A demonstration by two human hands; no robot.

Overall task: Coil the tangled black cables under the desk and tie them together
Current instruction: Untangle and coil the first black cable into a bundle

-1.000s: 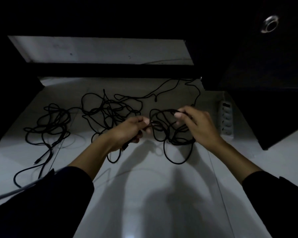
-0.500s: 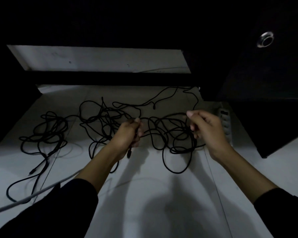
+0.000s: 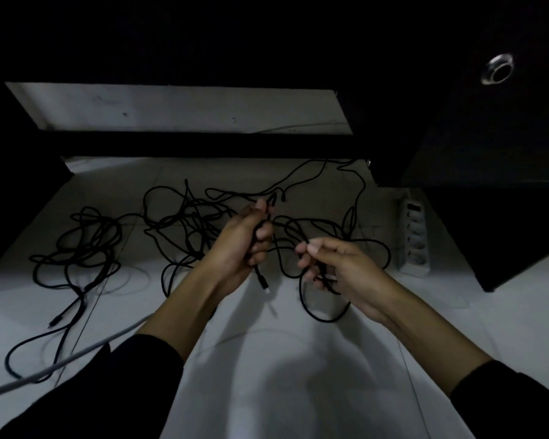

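Head view: both hands grip black cables (image 3: 184, 223) over dim, seemingly tiled white floor (image 3: 282, 391).

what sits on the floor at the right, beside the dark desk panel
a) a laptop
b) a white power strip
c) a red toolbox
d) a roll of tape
b: a white power strip lies on the pale floor just right of the black cables.
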